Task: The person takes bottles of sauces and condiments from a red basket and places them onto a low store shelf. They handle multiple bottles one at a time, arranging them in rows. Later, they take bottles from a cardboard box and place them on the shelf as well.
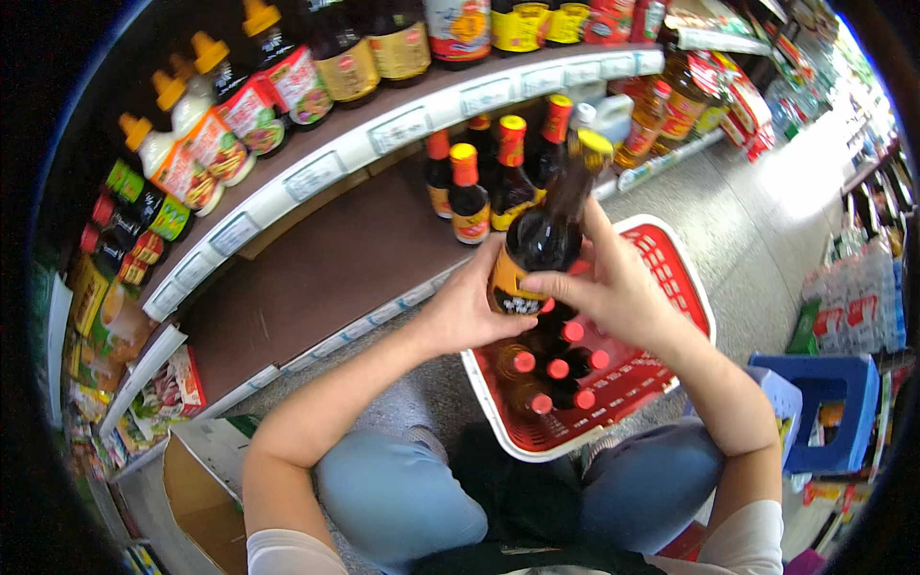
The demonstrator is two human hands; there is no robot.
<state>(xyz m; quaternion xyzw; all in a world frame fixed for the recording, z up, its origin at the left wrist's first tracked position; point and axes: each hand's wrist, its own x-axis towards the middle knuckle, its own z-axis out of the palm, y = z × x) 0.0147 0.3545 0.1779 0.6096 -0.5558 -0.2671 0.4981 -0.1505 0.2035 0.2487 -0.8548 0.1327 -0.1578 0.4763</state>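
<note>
A dark glass bottle [548,233] with a yellow cap and an orange-and-black label is tilted between my two hands. My left hand [471,302] grips its lower end from the left. On its right side my right hand [618,287] holds it, with the thumb across the label. Below them on the floor stands a red shopping basket [647,374] with a white rim. Several bottles with red caps [557,369] stand inside it, partly hidden by my hands. Just beyond my left hand, several dark bottles with yellow caps [471,201] stand upright on the lower shelf [345,266].
An upper shelf [402,108] with price tags carries sauce bottles [215,136]. Oil bottles [668,108] stand at the far right end. An open cardboard box [194,489] lies at lower left. Blue plastic stools [826,410] and shrink-wrapped water bottles [855,309] are on the right.
</note>
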